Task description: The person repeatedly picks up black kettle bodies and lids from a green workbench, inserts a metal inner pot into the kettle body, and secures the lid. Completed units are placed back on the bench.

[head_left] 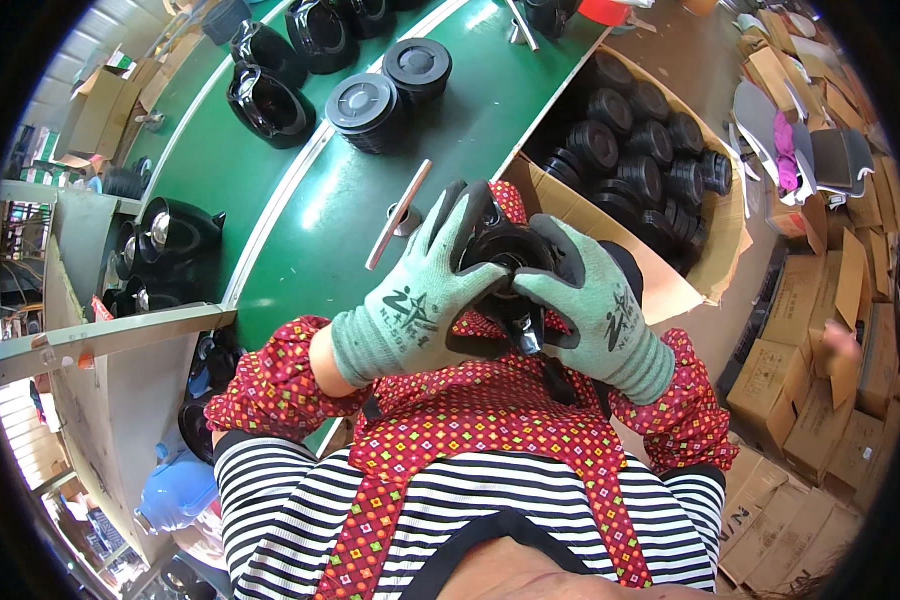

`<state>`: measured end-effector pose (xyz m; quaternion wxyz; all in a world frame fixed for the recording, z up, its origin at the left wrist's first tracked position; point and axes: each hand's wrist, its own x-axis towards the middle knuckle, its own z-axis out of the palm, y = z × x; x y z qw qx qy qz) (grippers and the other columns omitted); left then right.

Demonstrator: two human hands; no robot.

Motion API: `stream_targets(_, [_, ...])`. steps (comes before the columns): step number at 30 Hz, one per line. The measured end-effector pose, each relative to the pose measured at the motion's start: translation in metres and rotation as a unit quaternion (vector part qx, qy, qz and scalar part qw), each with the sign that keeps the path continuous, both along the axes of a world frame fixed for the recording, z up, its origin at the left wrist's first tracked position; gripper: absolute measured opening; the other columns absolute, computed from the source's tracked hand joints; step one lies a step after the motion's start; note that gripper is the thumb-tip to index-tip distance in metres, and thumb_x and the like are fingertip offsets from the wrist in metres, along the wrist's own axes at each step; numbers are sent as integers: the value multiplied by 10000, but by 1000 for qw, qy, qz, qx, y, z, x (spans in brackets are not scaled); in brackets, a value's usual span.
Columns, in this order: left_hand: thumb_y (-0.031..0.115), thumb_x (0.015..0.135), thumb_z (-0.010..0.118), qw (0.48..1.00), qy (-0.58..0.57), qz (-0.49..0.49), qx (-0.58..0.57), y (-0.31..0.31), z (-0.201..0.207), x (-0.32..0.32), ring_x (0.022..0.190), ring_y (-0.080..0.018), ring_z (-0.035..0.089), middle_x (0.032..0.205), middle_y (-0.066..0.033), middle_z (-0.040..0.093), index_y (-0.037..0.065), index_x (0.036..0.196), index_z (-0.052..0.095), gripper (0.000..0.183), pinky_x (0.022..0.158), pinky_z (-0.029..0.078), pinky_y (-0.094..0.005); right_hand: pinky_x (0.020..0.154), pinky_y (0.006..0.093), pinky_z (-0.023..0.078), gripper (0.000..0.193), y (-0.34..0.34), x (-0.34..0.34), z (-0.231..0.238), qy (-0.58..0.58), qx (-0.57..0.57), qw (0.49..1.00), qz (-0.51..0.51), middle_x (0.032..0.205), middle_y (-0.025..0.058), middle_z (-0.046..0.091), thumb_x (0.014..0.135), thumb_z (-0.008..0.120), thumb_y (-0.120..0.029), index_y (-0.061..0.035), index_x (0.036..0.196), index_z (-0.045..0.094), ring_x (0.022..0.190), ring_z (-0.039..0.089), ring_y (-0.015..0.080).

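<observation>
- Left hand is gripping a black part.
- Right hand is gripping its other side.
- 2 disc stacks are standing on the table, beyond both hands.

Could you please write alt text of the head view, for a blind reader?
The person's left hand and right hand, in pale green gloves, hold a black part before a red patterned apron. Beyond, a green workbench bears stacked black discs and a metal bar; to the right, an open cardboard box holds similar discs.
</observation>
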<state>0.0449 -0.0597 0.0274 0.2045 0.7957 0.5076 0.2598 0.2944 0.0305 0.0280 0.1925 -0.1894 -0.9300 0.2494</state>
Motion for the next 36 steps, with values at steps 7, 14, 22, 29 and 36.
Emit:
stream_targets(7, [247,648,958,1000,-21,-4,11,2,-4,5,1546,-633,179,1679,-374,183,111,1127,760,536,1230,278,-672,1148,536,435,588,-8,-6,-1,-8,-19,1000,-5,1529,297,475,635,887,-100,-77,1200,726,1382,514,487])
stream_targets(14, [230,642,970,997,-55,15,55,-2,-15,9,1543,-627,211,1663,-392,209,113,1167,757,578,1227,315,-628,1142,523,451,716,-5,2,-7,7,4,1000,16,1569,301,429,651,877,-83,-72,1335,666,1402,519,463])
stream_targets(22, [136,589,1015,959,-189,150,149,-6,-13,20,1428,-517,520,1638,-351,355,83,1136,767,603,1143,465,-508,1159,480,450,722,-25,23,-46,306,-426,835,-167,1544,215,431,851,750,-204,-67,1521,520,1359,535,359])
stream_targets(29, [108,748,948,913,-393,82,-73,-44,-61,38,1355,-349,608,1499,-263,553,4,1397,601,743,1120,506,-438,1104,391,496,471,20,89,-95,438,-438,708,-340,1369,114,648,1127,514,-334,-36,1490,554,1222,636,250])
stream_targets(36, [282,789,903,929,161,333,-12,-26,-164,-58,1234,-437,627,1500,-294,483,68,1665,266,1103,1043,542,-469,904,452,535,347,45,46,-46,37,43,971,-232,1039,181,646,761,871,-220,-27,1037,785,995,643,358])
